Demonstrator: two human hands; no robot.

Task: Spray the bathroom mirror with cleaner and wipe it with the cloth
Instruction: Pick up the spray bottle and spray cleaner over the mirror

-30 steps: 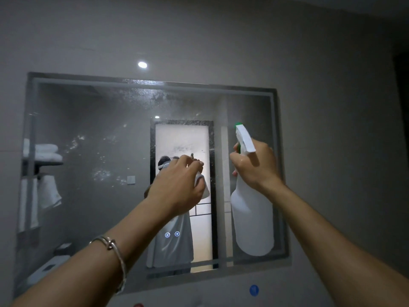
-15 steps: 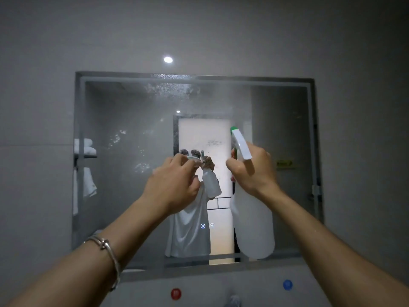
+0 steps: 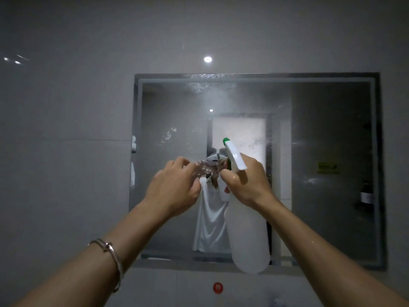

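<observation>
Your right hand [image 3: 245,185] still grips the white spray bottle [image 3: 249,235] by its neck, fingers wrapped round it below the green-tipped nozzle [image 3: 232,154], and holds it upright in front of the middle of the mirror [image 3: 332,134]. Since half a second ago your left hand [image 3: 174,189] has drawn closer, its curled fingertips now just beside the trigger; whether they hold the cloth cannot be told. Your view has swung left, so the mirror sits further right, with spray flecks [image 3: 199,87] along its top edge.
</observation>
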